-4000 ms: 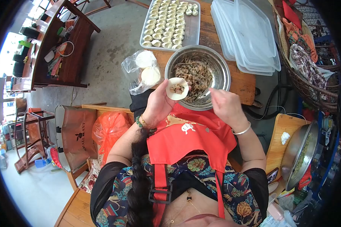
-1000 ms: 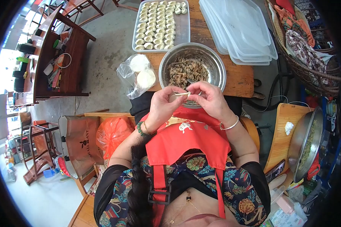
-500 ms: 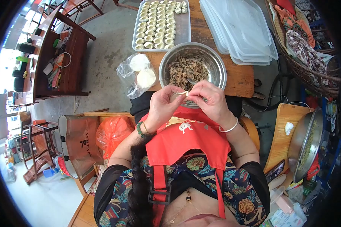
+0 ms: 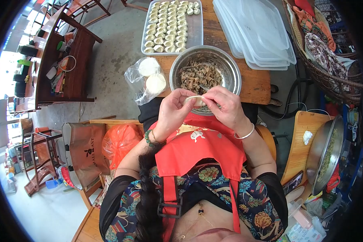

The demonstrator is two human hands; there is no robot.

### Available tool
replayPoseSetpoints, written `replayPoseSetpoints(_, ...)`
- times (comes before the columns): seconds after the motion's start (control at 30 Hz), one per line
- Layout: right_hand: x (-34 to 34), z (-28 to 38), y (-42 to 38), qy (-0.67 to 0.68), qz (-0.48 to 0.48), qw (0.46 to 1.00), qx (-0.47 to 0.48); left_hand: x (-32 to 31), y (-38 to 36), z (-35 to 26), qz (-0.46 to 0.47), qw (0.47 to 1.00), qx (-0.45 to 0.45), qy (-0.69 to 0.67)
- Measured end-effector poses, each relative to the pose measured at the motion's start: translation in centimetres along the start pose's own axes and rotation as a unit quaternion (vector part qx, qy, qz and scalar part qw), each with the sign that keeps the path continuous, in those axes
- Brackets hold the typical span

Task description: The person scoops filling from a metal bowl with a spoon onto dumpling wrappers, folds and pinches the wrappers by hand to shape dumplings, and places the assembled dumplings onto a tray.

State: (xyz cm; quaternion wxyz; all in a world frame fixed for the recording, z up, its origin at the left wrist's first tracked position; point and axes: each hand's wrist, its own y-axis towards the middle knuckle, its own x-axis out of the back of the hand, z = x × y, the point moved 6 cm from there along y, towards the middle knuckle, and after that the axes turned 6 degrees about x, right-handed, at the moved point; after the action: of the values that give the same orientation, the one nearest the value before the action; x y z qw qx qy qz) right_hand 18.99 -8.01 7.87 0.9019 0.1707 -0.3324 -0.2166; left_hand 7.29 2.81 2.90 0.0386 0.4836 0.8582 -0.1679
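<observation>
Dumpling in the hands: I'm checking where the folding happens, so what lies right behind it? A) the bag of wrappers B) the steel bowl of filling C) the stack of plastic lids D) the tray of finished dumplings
B: both hands pinch the dumpling at the near rim of the steel bowl of filling; the tray sits farther back.

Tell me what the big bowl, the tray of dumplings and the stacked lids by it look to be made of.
Bowl: metal, likely stainless steel; its bare rim and wall shine grey.
Tray: also metal by the look, duller grey, flat with a low rim.
Stacked lids: translucent plastic, probably; the table shows faintly through them.
Table: brown wood with visible grain.
</observation>
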Motion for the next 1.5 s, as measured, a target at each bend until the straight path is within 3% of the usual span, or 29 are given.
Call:
replayPoseSetpoints(0.1, 0.0, 0.6, 0.0, -0.002, -0.001, 1.0, 0.012, 0.1, 0.1, 0.3, -0.002, 1.0, -0.011, 0.002)
replayPoseSetpoints(0.27, 0.0, 0.8, 0.2, 0.007, -0.01, 1.0, -0.004, 0.2, 0.2, 1.0, -0.005, 0.992, -0.031, 0.126)
replayPoseSetpoints(0.37, -0.2, 0.1, 0.4, 0.052, -0.006, 0.996, -0.079, -0.2, -0.2, -0.5, -0.006, 0.97, -0.011, 0.245)
replayPoseSetpoints(0.43, -0.3, 0.7, 0.7, 0.005, 0.001, 1.0, 0.004, -0.3, -0.2, 0.0, -0.013, 0.974, -0.032, 0.223)
replayPoseSetpoints(0.6, -0.3, 0.5, 0.4, -0.005, 0.029, 0.999, 0.018, -0.4, -0.4, -0.7, -0.067, 0.975, -0.103, 0.186)
replayPoseSetpoints(0.7, 0.3, 0.5, 0.4, -0.011, 0.007, 1.0, 0.02, -0.5, -0.3, -1.1, -0.024, 0.993, -0.088, 0.074)
replayPoseSetpoints(0.77, 0.4, 0.7, 0.4, -0.01, -0.003, 1.0, 0.024, -0.5, -0.3, -1.3, 0.008, 1.0, -0.011, 0.002)
replayPoseSetpoints(1.0, -0.1, 1.3, 0.5, -0.008, 0.003, 1.0, 0.018, 0.1, -0.5, -0.7, -0.027, 0.994, -0.075, 0.07)
replayPoseSetpoints(1.17, -0.1, 1.4, 1.0, -0.007, -0.006, 1.0, -0.013, -0.1, -0.7, -1.6, -0.063, 0.964, -0.111, 0.235)
replayPoseSetpoints(1.3, -0.4, 1.6, 0.7, -0.041, 0.023, 0.998, 0.028, -0.2, -0.9, -2.0, -0.072, 0.96, -0.137, 0.234)
replayPoseSetpoints(1.4, -0.2, 1.7, 0.7, -0.044, 0.019, 0.998, 0.031, -0.3, -0.7, -1.5, -0.046, 0.977, -0.105, 0.179)
replayPoseSetpoints(1.47, 0.1, 1.7, 0.7, -0.042, 0.015, 0.999, 0.031, -0.4, -0.6, -1.3, -0.031, 0.997, -0.055, -0.038)
replayPoseSetpoints(1.5, 0.2, 1.7, 0.7, -0.045, 0.013, 0.999, 0.029, -0.1, -0.5, -1.1, -0.03, 0.997, -0.055, -0.038)
